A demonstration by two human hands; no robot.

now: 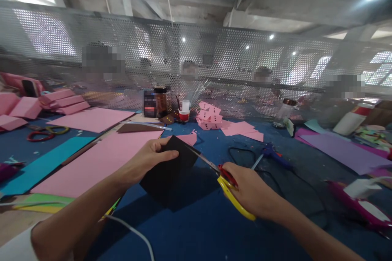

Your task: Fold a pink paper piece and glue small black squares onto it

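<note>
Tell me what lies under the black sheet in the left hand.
Below the black sheet, held up by the left hand, only the blue table cover and the sheet's shadow show. Whatever lies behind the sheet is hidden. The scissors in the right hand meet its right edge.

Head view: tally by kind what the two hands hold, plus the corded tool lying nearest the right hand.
black sheet, in the left hand: 1
scissors, in the right hand: 1
blue glue gun, on the table: 1
Total: 3
</note>
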